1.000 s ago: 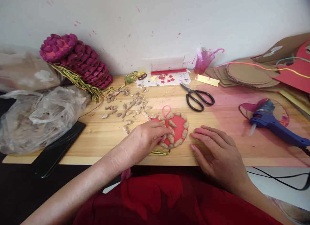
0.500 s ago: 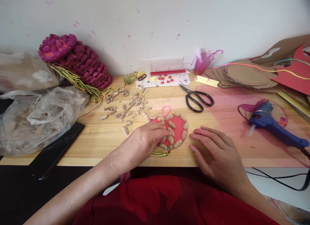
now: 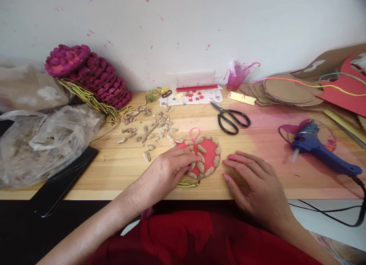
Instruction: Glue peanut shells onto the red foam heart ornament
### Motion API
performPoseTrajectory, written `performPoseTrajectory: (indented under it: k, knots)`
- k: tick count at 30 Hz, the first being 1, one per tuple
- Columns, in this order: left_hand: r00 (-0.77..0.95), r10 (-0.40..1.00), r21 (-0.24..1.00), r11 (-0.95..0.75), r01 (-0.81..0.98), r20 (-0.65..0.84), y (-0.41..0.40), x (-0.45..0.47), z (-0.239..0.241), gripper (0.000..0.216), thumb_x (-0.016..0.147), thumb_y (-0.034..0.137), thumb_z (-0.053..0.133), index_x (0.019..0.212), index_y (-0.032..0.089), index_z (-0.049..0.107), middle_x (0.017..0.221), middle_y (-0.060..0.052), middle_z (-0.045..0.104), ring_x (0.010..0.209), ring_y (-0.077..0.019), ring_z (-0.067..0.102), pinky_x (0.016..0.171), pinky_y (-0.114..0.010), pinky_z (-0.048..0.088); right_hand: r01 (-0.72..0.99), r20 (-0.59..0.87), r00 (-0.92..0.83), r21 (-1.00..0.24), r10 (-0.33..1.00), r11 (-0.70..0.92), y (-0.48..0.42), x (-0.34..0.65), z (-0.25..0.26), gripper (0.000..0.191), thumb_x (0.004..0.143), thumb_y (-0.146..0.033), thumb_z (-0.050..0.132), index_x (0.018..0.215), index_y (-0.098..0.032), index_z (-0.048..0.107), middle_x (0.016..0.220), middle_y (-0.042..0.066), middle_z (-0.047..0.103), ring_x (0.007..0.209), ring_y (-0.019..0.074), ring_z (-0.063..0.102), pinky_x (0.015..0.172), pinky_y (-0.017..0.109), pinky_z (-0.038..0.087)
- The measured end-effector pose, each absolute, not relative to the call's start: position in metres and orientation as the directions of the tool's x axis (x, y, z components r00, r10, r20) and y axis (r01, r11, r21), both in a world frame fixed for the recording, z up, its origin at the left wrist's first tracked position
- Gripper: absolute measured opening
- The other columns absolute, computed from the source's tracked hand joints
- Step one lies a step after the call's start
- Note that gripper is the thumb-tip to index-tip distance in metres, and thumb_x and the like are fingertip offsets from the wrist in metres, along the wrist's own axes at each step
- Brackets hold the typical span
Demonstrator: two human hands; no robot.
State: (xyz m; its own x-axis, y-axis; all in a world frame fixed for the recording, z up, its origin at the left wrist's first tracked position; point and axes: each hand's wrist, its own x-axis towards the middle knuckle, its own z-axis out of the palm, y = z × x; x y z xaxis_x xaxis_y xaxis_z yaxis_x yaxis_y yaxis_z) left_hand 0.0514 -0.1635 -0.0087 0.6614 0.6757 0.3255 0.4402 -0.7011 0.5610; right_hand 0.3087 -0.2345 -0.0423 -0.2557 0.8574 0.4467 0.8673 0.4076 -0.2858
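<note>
A red card piece (image 3: 210, 152) edged with peanuts lies near the table's front edge, with more peanuts down its middle. From its top rises a pink loop (image 3: 195, 134); at its bottom lies a yellow-green tassel (image 3: 187, 184). My left hand (image 3: 177, 164) covers the piece's left part, its fingers pinched on a peanut (image 3: 200, 157) there. To the right of the piece, my right hand (image 3: 253, 177) rests on the table, fingers apart and holding nothing. Loose peanuts (image 3: 156, 125) are scattered behind my left hand.
Black-handled scissors (image 3: 230, 118) lie behind the piece. A blue glue gun (image 3: 323, 147) rests at right, near cardboard discs (image 3: 291, 90). At left are a plastic bag (image 3: 48, 143), a black phone (image 3: 65, 181) and stacked purple peanut-covered pieces (image 3: 91, 72). Star stickers (image 3: 194, 95) lie at the back.
The whole view has shifted slightly. Both hands keep almost the same place, the left on the piece and the right beside it.
</note>
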Motion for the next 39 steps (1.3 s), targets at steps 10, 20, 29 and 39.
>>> performPoseTrajectory:
  k: [10,20,29,39]
  knots:
    - [0.541,0.756,0.598,-0.639,0.485,0.369,-0.170,0.033,-0.011,0.032,0.093,0.008,0.058,0.117,0.024,0.070,0.101,-0.004,0.075,0.094,-0.0147,0.067,0.084,-0.028,0.054,0.864,0.449,-0.256,-0.291,0.856,0.411,-0.235,0.309,-0.044,0.032,0.084,-0.022,0.069,0.116,-0.018,0.066,0.116,0.013,0.073,0.117,0.0323,0.060,0.096,0.051,0.049]
    - [0.522,0.721,0.507,-0.692,0.514,0.456,-0.182,0.022,-0.019,0.021,0.089,0.016,0.068,0.108,0.023,0.070,0.097,-0.005,0.073,0.093,-0.0188,0.064,0.087,-0.037,0.053,0.846,0.445,-0.239,-0.340,0.863,0.410,-0.236,0.308,-0.043,0.033,0.084,-0.019,0.070,0.117,-0.020,0.065,0.118,0.013,0.072,0.119,0.0337,0.059,0.096,0.054,0.049]
    - [0.501,0.658,0.460,-0.752,0.472,0.562,-0.183,0.009,-0.027,0.021,0.085,0.012,0.066,0.100,0.026,0.070,0.090,-0.001,0.072,0.088,-0.0208,0.066,0.081,-0.036,0.056,0.813,0.506,-0.207,-0.387,0.837,0.435,-0.247,0.306,-0.032,0.012,0.091,-0.018,0.059,0.091,-0.025,0.069,0.093,0.004,0.077,0.106,0.0223,0.067,0.094,0.038,0.056]
    - [0.447,0.727,0.488,-0.684,0.542,0.521,-0.181,0.008,-0.040,0.029,0.086,0.016,0.066,0.111,0.031,0.069,0.098,0.000,0.071,0.090,-0.0207,0.066,0.082,-0.035,0.054,0.976,0.565,0.201,-0.187,0.800,-0.113,-0.273,0.422,0.009,0.029,0.087,-0.027,0.064,0.115,-0.021,0.064,0.110,0.016,0.071,0.103,0.0365,0.065,0.089,0.059,0.051]
